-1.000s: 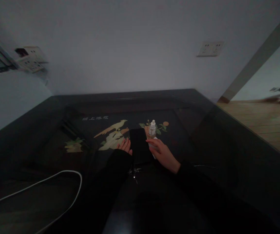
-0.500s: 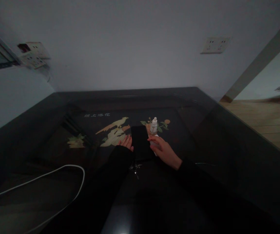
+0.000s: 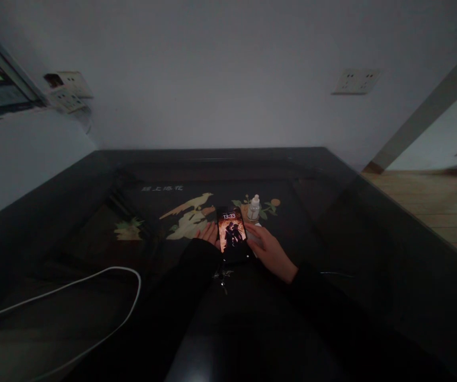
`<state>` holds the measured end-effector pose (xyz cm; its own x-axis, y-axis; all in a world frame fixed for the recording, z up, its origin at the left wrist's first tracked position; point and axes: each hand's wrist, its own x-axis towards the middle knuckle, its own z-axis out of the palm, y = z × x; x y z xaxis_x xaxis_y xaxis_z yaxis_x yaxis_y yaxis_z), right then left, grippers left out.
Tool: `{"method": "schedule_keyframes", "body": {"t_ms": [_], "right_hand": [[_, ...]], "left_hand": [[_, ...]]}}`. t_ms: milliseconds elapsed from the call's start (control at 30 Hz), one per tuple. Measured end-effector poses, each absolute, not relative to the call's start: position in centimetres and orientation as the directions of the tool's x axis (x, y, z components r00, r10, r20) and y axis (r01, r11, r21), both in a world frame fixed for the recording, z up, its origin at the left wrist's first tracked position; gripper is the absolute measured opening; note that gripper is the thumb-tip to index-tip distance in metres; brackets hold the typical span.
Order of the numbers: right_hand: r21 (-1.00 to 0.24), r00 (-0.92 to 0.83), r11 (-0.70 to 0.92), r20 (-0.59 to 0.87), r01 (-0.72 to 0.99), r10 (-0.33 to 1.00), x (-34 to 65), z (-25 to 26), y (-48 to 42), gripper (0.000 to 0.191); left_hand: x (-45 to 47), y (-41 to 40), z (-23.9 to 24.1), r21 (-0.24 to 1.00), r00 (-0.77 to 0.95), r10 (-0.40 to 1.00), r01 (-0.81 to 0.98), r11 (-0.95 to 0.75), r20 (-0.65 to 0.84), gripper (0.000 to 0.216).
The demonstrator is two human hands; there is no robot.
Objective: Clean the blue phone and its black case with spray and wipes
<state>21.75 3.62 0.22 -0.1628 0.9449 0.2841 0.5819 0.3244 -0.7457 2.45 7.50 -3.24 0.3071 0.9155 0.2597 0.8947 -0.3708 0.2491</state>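
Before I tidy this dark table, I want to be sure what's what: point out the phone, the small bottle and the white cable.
Phone [image 3: 233, 233]: head view, middle of its lit screen.
Small bottle [image 3: 253, 210]: head view, on its body.
White cable [image 3: 122, 268]: head view, top of its bend.

I watched through one head-worn view. Looked from above wearer's side of tabletop, facing forward and down. Far edge ran nearly level across frame, both far corners in sight; left and right edges spread outward, past frame. Wall filled upper part, floor showed beyond right edge. Left hand and right hand looked small, well below lens.
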Motion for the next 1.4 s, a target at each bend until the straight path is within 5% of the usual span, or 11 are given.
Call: {"method": "schedule_keyframes", "body": {"t_ms": [900,1400], "right_hand": [[-0.741,-0.204,0.343,0.277,0.577,0.939,21.9,0.6,3.5,0.037],[-0.708,-0.173,0.35,0.312,0.613,0.934,21.4,0.3,3.4,0.041]], "left_hand": [[2.2,7.9,-3.4,0.233,0.329,0.92,0.897,-0.375,0.214,0.046],[2.0,7.9,-4.2,0.323,0.305,0.896,0.854,-0.407,0.323,0.045]]}}
